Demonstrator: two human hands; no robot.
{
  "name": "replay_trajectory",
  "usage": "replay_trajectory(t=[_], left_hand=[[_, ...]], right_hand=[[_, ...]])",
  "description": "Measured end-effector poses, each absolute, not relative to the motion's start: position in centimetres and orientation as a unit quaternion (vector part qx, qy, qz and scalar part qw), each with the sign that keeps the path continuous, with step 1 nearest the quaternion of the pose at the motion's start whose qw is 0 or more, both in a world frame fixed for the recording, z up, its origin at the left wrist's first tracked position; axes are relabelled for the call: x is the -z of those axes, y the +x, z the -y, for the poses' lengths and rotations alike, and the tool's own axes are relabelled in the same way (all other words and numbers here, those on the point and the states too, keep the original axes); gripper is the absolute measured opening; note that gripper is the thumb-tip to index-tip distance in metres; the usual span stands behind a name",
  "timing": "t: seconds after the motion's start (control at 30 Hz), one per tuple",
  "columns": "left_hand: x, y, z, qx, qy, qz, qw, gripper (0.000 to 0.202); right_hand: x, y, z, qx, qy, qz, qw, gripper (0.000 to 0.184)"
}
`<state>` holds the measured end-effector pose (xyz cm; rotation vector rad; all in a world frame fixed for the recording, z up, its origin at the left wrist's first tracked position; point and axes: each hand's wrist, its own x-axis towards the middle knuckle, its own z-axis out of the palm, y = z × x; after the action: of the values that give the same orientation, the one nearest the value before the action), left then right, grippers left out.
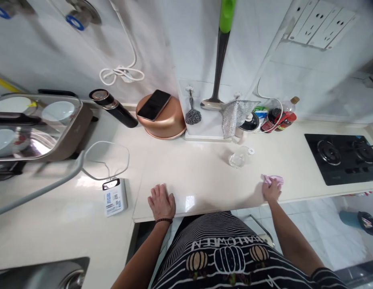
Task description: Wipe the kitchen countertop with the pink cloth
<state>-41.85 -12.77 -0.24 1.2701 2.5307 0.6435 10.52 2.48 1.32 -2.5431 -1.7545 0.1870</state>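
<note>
My left hand [162, 203] lies flat on the pale countertop [180, 168] near its front edge, fingers spread and holding nothing. Further right, my right hand [271, 190] presses a pink cloth [275, 180] against the counter, its fingers closed over it. Part of the cloth is hidden under the fingers. Between the hands and further back, a clear bottle [239, 157] with a white cap lies on its side. To the left of my left hand is a white box-shaped device [115, 197] with a grey cable.
A black gas stove [339, 156] is at the right. Along the wall stand a copper-coloured pot [165, 120] with a phone [154, 104] on it, a black flask [114, 108], and several bottles [284, 120]. A lidded electric pan [66, 138] holds dishes; a sink [41, 273] is front left.
</note>
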Motion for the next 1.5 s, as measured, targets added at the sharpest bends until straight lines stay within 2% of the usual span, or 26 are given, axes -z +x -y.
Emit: replay_trajectory(t=[0.1,0.13,0.23,0.33,0.43,0.63,0.8,0.87,0.97,1.07,1.17,1.27,1.5], left_hand=[[0.3,-41.9,12.7,-0.218,0.436,-0.865,0.12,0.071],[0.3,-41.9,12.7,-0.219,0.437,-0.864,0.119,0.071],[0.3,-41.8,12.7,-0.225,0.436,-0.864,0.114,0.071],[0.3,-41.7,12.6,-0.226,0.43,-0.867,0.11,0.071],[0.4,-41.7,12.6,-0.223,0.424,-0.871,0.107,0.072],[0.7,-41.6,12.6,-0.228,0.421,-0.873,0.091,0.071],[0.6,-41.4,12.6,-0.235,0.414,-0.876,0.084,0.071],[0.4,-41.4,12.6,-0.235,0.412,-0.876,0.086,0.072],[0.3,-41.5,12.5,-0.235,0.41,-0.877,0.087,0.071],[0.4,-41.5,12.4,-0.237,0.41,-0.877,0.084,0.072],[0.5,-41.5,12.2,-0.237,0.41,-0.877,0.083,0.072],[0.7,-41.6,12.2,-0.24,0.405,-0.879,0.076,0.072],[0.9,-41.6,12.2,-0.243,0.403,-0.88,0.06,0.072]], right_hand=[[0.1,3.3,-1.3,-0.102,-0.732,0.661,0.128,0.051],[0.4,0.6,-0.7,-0.126,-0.694,0.695,0.136,0.048],[0.3,-5.6,0.3,-0.179,-0.597,0.779,0.069,0.05],[-0.7,-6.4,-0.2,-0.204,-0.538,0.818,0.0,0.057],[-1.8,-1.0,-1.9,-0.2,-0.58,0.789,-0.028,0.058],[-3.1,15.1,-3.0,-0.142,-0.765,0.628,-0.01,0.065],[-1.5,17.6,0.1,-0.126,-0.809,0.574,0.013,0.063],[-0.8,14.7,1.7,-0.132,-0.753,0.645,0.003,0.058],[-0.3,7.9,3.1,-0.171,-0.582,0.795,-0.027,0.053],[-0.6,1.5,2.9,-0.239,-0.39,0.887,-0.061,0.062],[-1.0,-0.6,2.0,-0.275,-0.299,0.911,-0.076,0.066],[-0.9,3.1,1.8,-0.254,-0.334,0.906,-0.055,0.063],[0.9,16.2,-0.1,-0.106,-0.61,0.786,-0.014,0.057]])
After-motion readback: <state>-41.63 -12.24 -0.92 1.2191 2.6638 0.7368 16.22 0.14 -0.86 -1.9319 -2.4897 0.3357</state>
